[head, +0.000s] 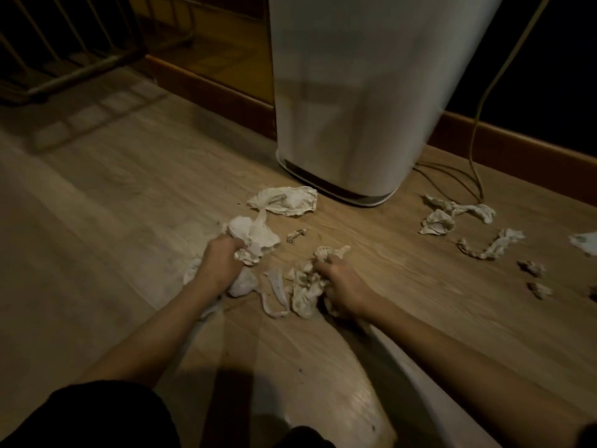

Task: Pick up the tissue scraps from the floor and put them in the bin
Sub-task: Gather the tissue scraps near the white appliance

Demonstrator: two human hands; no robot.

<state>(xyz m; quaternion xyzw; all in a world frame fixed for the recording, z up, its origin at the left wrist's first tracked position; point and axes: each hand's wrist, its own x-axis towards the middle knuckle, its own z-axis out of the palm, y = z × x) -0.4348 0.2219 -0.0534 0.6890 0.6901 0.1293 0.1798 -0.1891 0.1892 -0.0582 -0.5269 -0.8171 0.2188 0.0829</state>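
Note:
White tissue scraps lie scattered on the wooden floor in front of a tall white bin [355, 92]. My left hand [219, 261] is closed on a bunch of crumpled tissue [255, 236]. My right hand [342, 286] grips another wad of tissue [307, 282]. A flat tissue sheet [286, 201] lies near the bin's base. A thin torn strip [276, 294] rests between my hands. More scraps [452, 215] and a twisted piece [494, 245] lie to the right.
A cable [475, 150] runs down the wall and loops on the floor right of the bin. A dark metal rack [64, 59] stands at the upper left. A wooden skirting board [210, 85] lines the wall. Small crumbs of tissue [536, 279] sit at the far right.

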